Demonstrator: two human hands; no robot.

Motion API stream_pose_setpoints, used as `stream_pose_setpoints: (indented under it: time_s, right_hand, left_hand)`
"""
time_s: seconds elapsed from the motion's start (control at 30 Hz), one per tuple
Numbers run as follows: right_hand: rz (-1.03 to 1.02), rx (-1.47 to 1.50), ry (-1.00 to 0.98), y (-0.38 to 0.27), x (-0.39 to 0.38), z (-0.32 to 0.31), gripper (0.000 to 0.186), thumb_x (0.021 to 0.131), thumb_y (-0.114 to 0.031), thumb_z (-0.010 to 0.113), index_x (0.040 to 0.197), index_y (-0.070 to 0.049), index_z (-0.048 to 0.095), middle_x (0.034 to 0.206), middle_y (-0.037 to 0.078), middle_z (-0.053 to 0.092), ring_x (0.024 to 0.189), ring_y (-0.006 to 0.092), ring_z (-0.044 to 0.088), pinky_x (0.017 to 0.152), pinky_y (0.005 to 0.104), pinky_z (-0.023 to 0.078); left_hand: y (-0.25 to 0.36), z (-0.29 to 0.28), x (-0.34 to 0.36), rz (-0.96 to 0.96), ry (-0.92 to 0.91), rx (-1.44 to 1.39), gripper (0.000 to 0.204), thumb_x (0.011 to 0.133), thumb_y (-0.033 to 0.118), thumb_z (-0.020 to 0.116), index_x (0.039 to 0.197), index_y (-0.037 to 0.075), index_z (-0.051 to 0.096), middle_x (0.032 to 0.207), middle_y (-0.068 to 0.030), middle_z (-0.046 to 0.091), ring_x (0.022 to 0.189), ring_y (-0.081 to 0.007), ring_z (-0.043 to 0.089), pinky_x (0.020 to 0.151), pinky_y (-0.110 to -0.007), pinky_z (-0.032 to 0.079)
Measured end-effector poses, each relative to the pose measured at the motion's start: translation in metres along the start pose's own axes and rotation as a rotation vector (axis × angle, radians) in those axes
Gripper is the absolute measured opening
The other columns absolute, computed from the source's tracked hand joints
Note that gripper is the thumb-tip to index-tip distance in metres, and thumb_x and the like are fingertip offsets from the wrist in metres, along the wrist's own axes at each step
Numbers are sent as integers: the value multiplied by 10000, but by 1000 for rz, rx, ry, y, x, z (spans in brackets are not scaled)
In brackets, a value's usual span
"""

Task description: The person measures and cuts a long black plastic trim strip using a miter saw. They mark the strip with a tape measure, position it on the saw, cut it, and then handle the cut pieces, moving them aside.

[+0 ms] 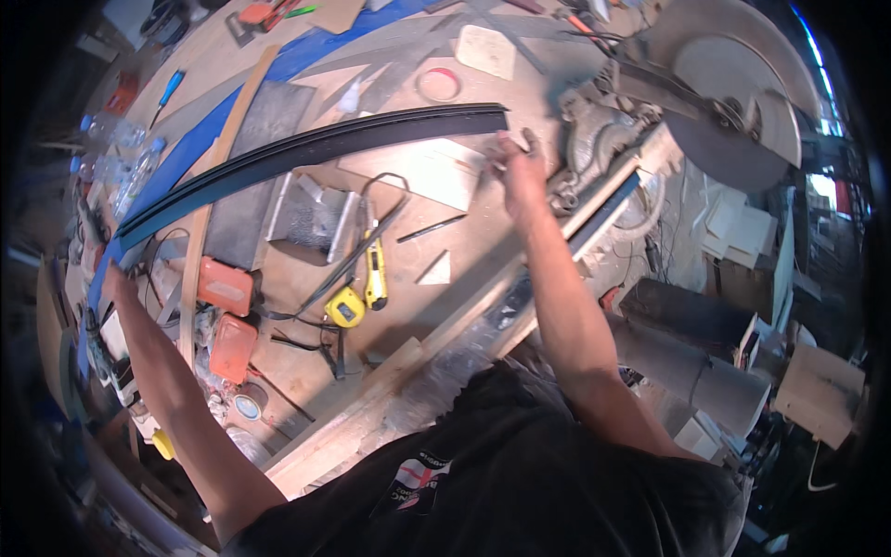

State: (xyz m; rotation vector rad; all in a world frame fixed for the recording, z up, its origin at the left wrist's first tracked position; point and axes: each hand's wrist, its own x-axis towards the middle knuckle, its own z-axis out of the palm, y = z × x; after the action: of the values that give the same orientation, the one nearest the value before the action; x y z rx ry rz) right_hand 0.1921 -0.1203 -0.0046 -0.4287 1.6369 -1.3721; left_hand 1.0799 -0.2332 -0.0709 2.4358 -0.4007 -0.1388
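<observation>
A long black profile [316, 147], ridged along its length, stretches across the workbench from left to upper right. My right hand [522, 176] is at its right end, fingers spread, with a fingertip at or very near the end's lower corner. My left hand [113, 283] is just below the profile's left end; its fingers are blurred and partly hidden, so their grip is unclear. Under and below the profile are a pale board [418, 176], an open metal box [311, 218], a yellow tape measure [345, 307] and a yellow utility knife [375, 274].
A circular-blade saw [733, 102] stands at the upper right. Plastic bottles [139, 176] crowd the left edge beside a blue strip [190, 153]. Two orange boxes [225, 286] lie left of centre. A wooden beam [390, 376] runs along the near side. A tape roll [438, 84] lies farther back.
</observation>
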Motion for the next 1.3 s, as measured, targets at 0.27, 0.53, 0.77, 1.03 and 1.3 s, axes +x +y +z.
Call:
stream_pose_setpoints:
  time_s: [0.27, 0.53, 0.77, 1.03, 1.3]
  right_hand:
    - [-244, -366, -752, -8, -219, -59, 300, 990, -141, 798, 1263, -54, 709, 1118, 55, 741, 881, 135, 699, 777, 323, 581]
    - [-699, -778, -916, -4, -251, -188, 395, 929, -311, 835, 1248, -99, 740, 1223, 129, 728, 1118, 365, 705, 957, 446, 585]
    - [-1091, -1093, -614, -8, -164, -215, 727, 846, -273, 885, 1482, -74, 593, 1450, 157, 605, 1320, 364, 569, 1128, 487, 454]
    - [-1334, -1368, -747, 5, -102, -216, 724, 748, -238, 932, 1389, -71, 639, 1335, 108, 651, 1309, 314, 563, 1107, 440, 426]
    - [-1556, -1315, -826, 14, -103, -238, 319, 933, -132, 625, 1238, -69, 692, 1238, 139, 681, 1218, 316, 630, 1107, 464, 478]
  left_hand:
    - [8, -108, -124, 484, 661, -120, 674, 805, 431, 960, 1160, -97, 738, 1130, -312, 732, 1076, -454, 718, 969, -564, 565]
    - [4, -225, -425, 627, 469, -514, 520, 915, 261, 908, 1239, -91, 705, 1172, -212, 714, 1051, -318, 683, 944, -429, 550]
    - [-68, -242, -745, 860, -96, -457, 637, 858, 151, 889, 1414, 9, 611, 1426, -173, 614, 1336, -328, 572, 1088, -450, 486]
    - [-70, -210, -865, 1087, -445, 31, 866, 741, 414, 963, 1470, 112, 606, 1518, -146, 559, 1443, -362, 504, 1253, -600, 286]
    - [-59, -175, -913, 1216, -503, 126, 529, 902, 280, 843, 1333, 81, 609, 1301, -136, 625, 1255, -365, 583, 1114, -591, 347]
